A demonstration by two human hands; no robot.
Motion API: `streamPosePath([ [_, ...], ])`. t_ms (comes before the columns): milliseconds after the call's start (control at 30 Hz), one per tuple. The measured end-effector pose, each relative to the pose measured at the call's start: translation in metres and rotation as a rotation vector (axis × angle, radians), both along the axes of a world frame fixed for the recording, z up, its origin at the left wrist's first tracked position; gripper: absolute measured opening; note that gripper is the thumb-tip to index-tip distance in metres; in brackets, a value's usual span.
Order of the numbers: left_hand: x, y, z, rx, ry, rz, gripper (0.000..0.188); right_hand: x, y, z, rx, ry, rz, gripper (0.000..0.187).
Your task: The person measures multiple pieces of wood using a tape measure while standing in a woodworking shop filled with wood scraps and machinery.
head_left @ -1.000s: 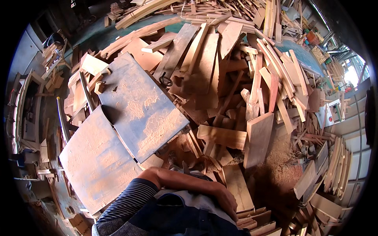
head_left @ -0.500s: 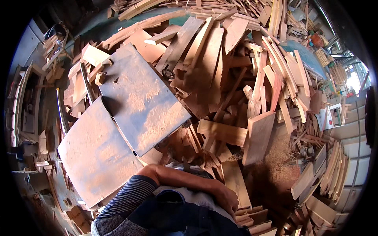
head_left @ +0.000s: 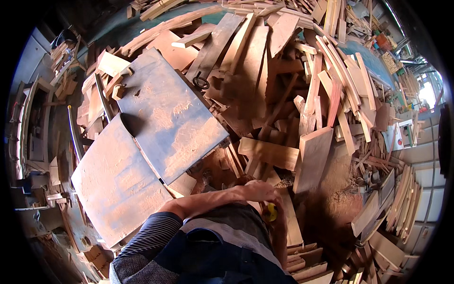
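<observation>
My left forearm crosses in front of my body, and my left hand (head_left: 255, 190) is closed, its fingers bent down against my right hand. Whatever it grips is hidden. My right hand (head_left: 278, 202) comes up from the lower edge and curls round a small round yellow and dark object (head_left: 271, 212), too small to name for certain. Both hands meet just in front of my striped shirt and dark apron. Beyond them a short board (head_left: 268, 154) lies across the scrap pile, and a wider plank (head_left: 312, 158) leans beside it.
A metal machine table (head_left: 165, 109), dusted with sawdust, stands at the left with a lower flat plate (head_left: 118, 182) next to it. A heap of offcuts (head_left: 246, 66) fills the far side. Sawdust (head_left: 340, 203) lies at the right; stacked boards (head_left: 309, 265) stand near my right side.
My left hand has risen from beside my right hip to in front of my body. My right hand and the yellow object have come into sight beside it.
</observation>
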State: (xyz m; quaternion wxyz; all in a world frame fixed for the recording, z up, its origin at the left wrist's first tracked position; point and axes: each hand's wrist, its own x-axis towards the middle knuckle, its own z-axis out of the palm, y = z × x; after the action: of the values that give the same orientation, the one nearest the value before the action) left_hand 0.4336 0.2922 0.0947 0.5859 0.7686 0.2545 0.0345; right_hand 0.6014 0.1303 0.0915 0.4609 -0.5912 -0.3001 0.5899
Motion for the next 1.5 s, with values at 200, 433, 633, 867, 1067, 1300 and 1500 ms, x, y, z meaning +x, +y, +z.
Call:
streamPosePath([
  [200, -0.007, -0.010, -0.034, -0.100, -0.111, -0.010, 0.033, 0.000, 0.035, 0.001, -0.142, 0.434, 0.026, 0.089],
  [433, -0.019, -0.020, -0.032, -0.417, -0.217, 0.131, 0.025, -0.006, 0.052, -0.003, -0.176, 0.304, 0.299, 0.078],
  [633, -0.027, -0.005, -0.022, -0.390, -0.526, 0.278, 0.023, -0.003, 0.058, 0.019, -0.258, 0.283, 0.266, 0.049],
  [867, -0.125, 0.113, -0.010, -0.545, -0.414, 0.964, 0.024, 0.036, -0.027, 0.024, -0.287, 0.027, 0.135, 0.027],
  [1067, -0.239, 0.228, -0.040, -0.452, -0.807, 1.771, 0.020, 0.045, -0.097, 0.029, -0.597, -0.177, 0.140, 0.025],
  [1300, -0.257, 0.299, -0.082, -0.456, -1.054, 1.585, 0.041, 0.020, -0.114, 0.045, -0.662, -0.259, 0.101, 0.024],
  [1500, -0.225, 0.291, -0.124, 0.257, -0.127, 1.463, 0.047, -0.004, -0.071, 0.036, -0.582, 0.008, -0.319, 0.017],
])
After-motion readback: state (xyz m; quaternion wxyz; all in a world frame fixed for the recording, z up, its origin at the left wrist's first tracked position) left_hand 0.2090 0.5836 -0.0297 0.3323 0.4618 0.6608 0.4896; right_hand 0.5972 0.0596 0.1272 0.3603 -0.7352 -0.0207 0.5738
